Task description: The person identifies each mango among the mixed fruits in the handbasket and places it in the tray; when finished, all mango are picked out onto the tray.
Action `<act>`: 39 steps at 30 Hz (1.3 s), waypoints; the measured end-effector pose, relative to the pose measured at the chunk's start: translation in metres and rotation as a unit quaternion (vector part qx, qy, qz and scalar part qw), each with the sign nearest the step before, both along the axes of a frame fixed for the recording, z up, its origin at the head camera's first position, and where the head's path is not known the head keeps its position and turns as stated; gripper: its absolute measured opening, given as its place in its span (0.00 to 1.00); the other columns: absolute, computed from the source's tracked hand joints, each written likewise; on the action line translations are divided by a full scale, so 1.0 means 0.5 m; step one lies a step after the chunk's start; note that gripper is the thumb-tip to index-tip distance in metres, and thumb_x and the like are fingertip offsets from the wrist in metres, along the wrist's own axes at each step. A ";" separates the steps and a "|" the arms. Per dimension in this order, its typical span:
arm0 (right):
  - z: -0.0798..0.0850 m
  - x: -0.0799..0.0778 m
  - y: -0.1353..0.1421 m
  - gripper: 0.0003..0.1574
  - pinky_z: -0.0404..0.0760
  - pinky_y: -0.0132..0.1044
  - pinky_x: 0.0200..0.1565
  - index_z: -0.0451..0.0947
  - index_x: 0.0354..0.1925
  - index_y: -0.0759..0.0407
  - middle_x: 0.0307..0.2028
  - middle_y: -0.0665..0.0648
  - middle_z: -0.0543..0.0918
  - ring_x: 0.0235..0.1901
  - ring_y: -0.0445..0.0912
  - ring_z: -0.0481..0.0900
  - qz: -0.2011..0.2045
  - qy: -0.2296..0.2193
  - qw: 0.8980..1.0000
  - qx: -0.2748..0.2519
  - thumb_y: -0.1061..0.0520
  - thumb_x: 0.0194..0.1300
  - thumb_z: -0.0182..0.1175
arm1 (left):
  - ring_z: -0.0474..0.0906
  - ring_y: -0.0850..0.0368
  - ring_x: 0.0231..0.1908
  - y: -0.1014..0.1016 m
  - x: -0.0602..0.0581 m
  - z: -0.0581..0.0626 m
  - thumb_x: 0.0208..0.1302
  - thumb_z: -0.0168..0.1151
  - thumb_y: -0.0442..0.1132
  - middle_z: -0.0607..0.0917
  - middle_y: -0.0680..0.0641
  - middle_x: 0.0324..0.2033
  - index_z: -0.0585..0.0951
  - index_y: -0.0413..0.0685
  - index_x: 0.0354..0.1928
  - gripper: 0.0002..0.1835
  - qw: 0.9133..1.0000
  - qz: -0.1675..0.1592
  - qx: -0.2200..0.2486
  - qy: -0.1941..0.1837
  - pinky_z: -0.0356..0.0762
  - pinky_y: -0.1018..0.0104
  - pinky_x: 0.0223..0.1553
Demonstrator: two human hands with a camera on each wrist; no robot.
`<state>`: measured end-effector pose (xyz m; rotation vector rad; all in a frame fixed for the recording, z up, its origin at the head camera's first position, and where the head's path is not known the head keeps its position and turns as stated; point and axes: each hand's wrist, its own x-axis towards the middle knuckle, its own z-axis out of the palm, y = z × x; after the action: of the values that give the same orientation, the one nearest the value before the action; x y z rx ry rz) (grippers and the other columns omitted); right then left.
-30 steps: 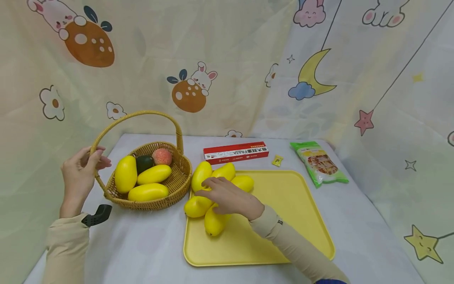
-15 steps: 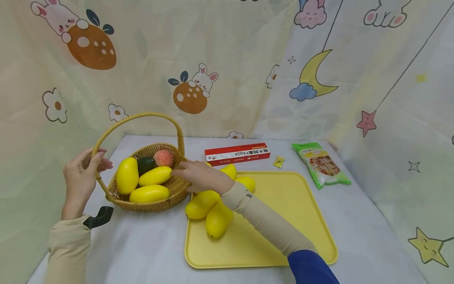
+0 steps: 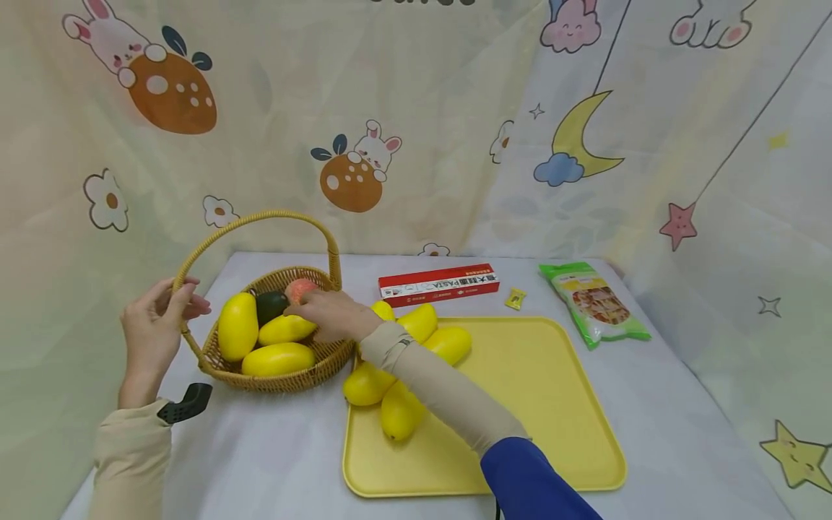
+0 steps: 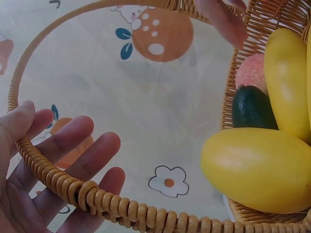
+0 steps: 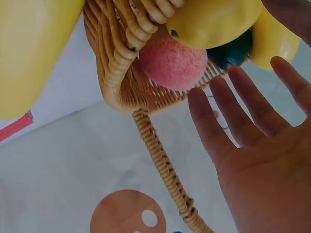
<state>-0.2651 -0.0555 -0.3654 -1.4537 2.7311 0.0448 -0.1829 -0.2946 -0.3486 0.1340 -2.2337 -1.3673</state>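
Note:
My left hand (image 3: 156, 307) holds one side of the wicker basket's handle (image 4: 53, 177), the thumb on one side and the fingers spread behind it. Inside the basket (image 3: 286, 386) lie several yellow mangoes (image 3: 278, 360), a dark green avocado (image 4: 253, 108) and a pink peach (image 5: 172, 63). Over the basket's right part reaches my right hand (image 3: 334, 315), near the peach and one mango. Its fingers (image 5: 250, 109) are extended and nothing is held in the palm; whether a fingertip touches the fruit I cannot tell. Several more mangoes (image 3: 401, 412) are clustered on the left of a yellow tray (image 3: 520, 404).
Behind the tray lie a red and white pasta box (image 3: 438, 285) and a small yellow wrapped candy (image 3: 516, 298). At the back right rests a green and clear food bag (image 3: 594, 303). A patterned cloth (image 3: 448, 130) hangs around the white table (image 3: 260, 455).
My right hand has travelled left from above the mangoes on the tray to over the basket. The left hand stays at the handle, and the view has shifted slightly.

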 end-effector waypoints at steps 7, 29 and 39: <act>-0.015 -0.016 -0.036 0.35 0.78 0.27 0.44 0.69 0.65 0.46 0.55 0.50 0.75 0.44 0.40 0.72 0.019 0.023 1.000 0.007 0.54 0.60 0.67 | 0.80 0.72 0.26 0.000 0.001 0.000 0.70 0.55 0.47 0.82 0.66 0.22 0.80 0.43 0.50 0.16 1.000 0.004 0.002 0.004 0.76 0.85 0.34; -0.052 -0.021 -0.089 0.34 0.79 0.27 0.38 0.66 0.66 0.36 0.63 0.53 0.69 0.50 0.41 0.72 -0.022 0.020 0.997 0.072 0.55 0.64 0.63 | 0.80 0.72 0.25 0.005 0.001 0.000 0.70 0.55 0.47 0.82 0.65 0.22 0.80 0.41 0.50 0.17 1.000 0.005 0.000 0.003 0.76 0.85 0.34; -0.060 -0.021 -0.089 0.34 0.79 0.28 0.35 0.64 0.66 0.34 0.64 0.53 0.67 0.40 0.41 0.74 -0.037 0.023 0.997 0.064 0.56 0.66 0.61 | 0.80 0.72 0.26 0.003 -0.001 0.000 0.70 0.54 0.47 0.82 0.66 0.23 0.80 0.44 0.50 0.17 1.000 0.009 -0.001 -0.004 0.75 0.85 0.35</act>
<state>-0.2757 -0.0998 -0.3954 -1.3333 2.7573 0.2492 -0.1833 -0.2932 -0.3488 0.1592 -2.2340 -1.3578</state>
